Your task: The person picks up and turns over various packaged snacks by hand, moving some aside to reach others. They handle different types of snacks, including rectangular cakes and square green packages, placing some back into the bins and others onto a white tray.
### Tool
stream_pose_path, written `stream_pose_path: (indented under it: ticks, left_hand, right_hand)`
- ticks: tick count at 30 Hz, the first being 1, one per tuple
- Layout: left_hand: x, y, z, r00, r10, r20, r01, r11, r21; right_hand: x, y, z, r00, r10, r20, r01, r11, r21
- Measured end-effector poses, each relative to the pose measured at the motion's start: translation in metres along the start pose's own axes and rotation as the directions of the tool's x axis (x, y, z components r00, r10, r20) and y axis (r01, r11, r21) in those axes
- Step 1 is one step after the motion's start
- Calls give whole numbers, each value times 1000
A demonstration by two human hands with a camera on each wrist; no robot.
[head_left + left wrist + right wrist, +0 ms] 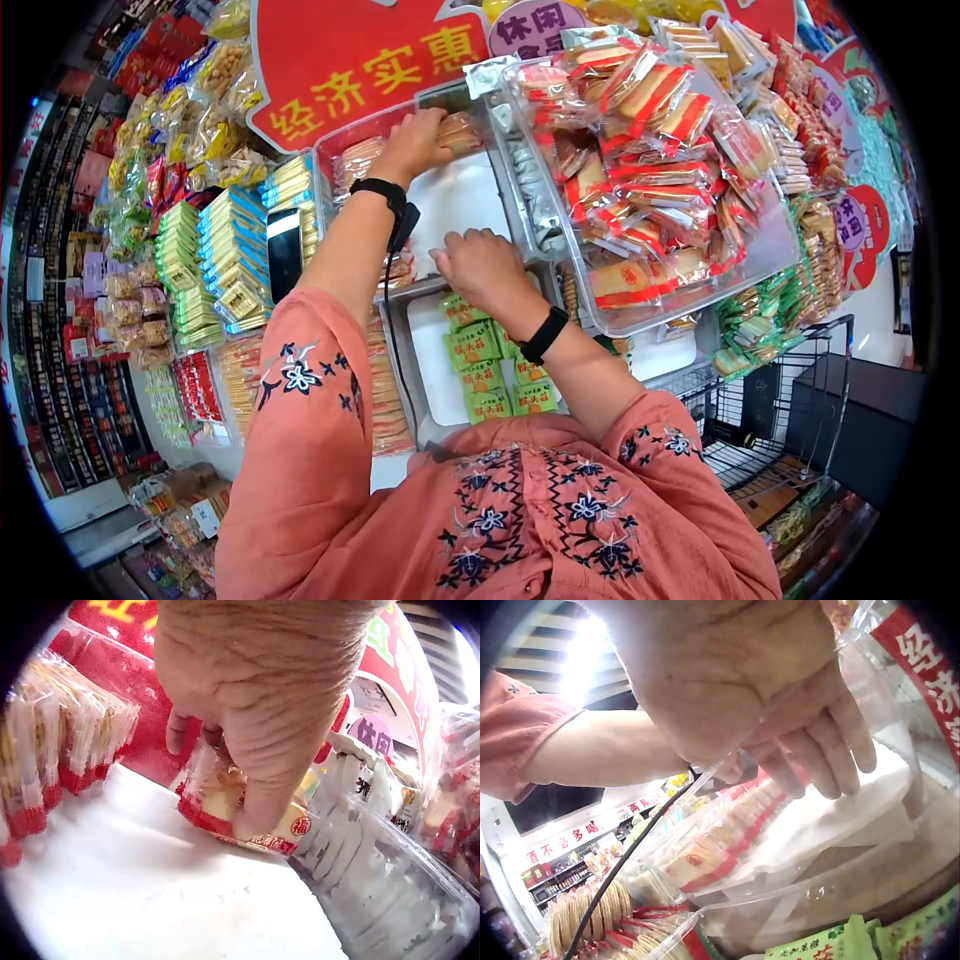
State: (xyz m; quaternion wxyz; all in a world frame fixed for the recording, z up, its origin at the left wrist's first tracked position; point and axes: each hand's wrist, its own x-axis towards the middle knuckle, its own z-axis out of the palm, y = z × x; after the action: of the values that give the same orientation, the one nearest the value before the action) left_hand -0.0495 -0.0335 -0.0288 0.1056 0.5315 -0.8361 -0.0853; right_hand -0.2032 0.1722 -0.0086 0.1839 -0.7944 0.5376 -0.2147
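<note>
A clear plastic bin (470, 195) with a white bottom stands in front of me. At its far end my left hand (412, 148) pinches a wrapped biscuit packet with a red edge (206, 801). The thumb presses the near face and other fingers reach behind it. The packet stands upright by the bin's far right corner. More such packets (56, 739) stand in a row along the bin's left side. My right hand (488, 275) is over the bin's near edge, holding nothing, its fingers (821, 761) loosely extended above the white bottom.
A tilted bin heaped with red-wrapped snacks (660, 170) sits on the right. Green packets (480, 350) lie in the nearer bin. Rows of blue-wrapped bars (235, 250) stand left, a red sign (370, 70) behind. A wire cart (760, 430) is at lower right.
</note>
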Motion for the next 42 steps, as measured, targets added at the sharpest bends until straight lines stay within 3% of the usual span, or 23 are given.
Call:
stream_pose_path:
  ticks: [7, 10, 15, 23, 30, 36, 42]
  left_hand:
    - [2, 4, 8, 998, 25, -54, -25, 1000, -8]
    - [-6, 14, 8, 981, 89, -172, -67, 989, 130]
    - [-10, 31, 3, 982, 99, -162, -52, 960, 276]
    - [-6, 56, 20, 973, 7, -229, 49, 970, 237]
    - [-19, 61, 9, 965, 118, -234, -72, 978, 196]
    - [-25, 65, 4, 927, 156, -340, -110, 982, 152]
    - [-18, 49, 14, 960, 137, -245, -109, 986, 124]
  right_hand:
    - [0, 0, -1, 1000, -5, -10, 5, 1000, 2]
    - [0, -1, -2, 1000, -2, -7, 2, 1000, -6]
    - [3, 0, 2, 1000, -2, 27, 2, 1000, -4]
    - [5, -1, 1, 998, 17, 59, -16, 1000, -21]
    - [5, -2, -3, 997, 17, 78, -17, 1000, -7]
    - [4, -4, -4, 998, 25, 59, -24, 1000, -5]
    - [4, 1, 5, 1000, 2, 7, -2, 1000, -13]
